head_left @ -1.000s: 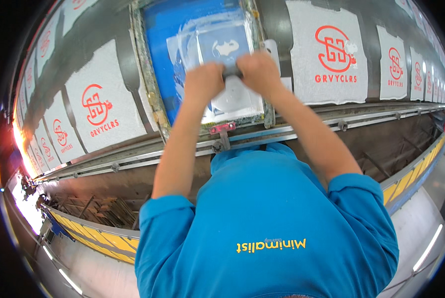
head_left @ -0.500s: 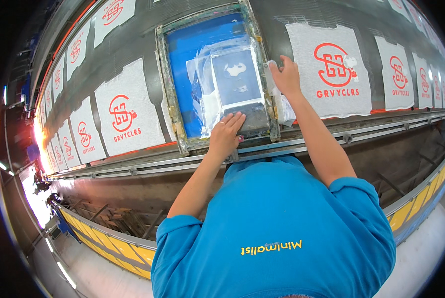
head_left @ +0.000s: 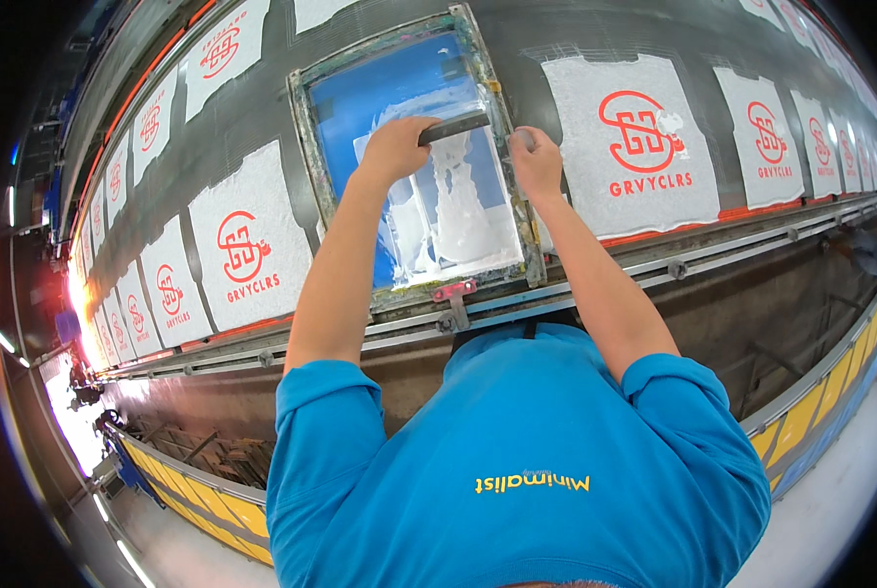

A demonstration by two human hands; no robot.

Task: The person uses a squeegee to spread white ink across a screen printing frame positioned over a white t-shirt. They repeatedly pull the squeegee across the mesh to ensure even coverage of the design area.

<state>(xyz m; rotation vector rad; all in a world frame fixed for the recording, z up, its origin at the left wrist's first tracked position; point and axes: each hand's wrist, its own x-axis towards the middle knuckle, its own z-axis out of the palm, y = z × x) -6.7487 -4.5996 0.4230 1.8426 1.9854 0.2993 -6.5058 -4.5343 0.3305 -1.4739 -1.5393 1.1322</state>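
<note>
A screen printing frame (head_left: 313, 147) with a blue mesh (head_left: 360, 78) lies on the dark table before me. White ink (head_left: 463, 220) is smeared thickly over the mesh's near and middle parts. My left hand (head_left: 396, 149) is closed round the left end of a dark squeegee (head_left: 455, 128), which lies across the upper part of the print window. At the frame's right rail my right hand (head_left: 536, 162) is closed, its fingers curled at the edge; the exact grip point is partly hidden. Right of it lies a light grey fabric panel (head_left: 581, 103) with a red print and a small white patch.
More printed grey panels (head_left: 247, 240) line the table on both sides. A metal rail (head_left: 605, 279) with a red clamp (head_left: 454, 291) runs along its near edge. Behind me stands a yellow-panelled barrier (head_left: 198, 500).
My left hand has gone from the near end of the screen up to its far part, with the squeegee. My right hand's fingers have closed at the frame. White ink now covers more of the window.
</note>
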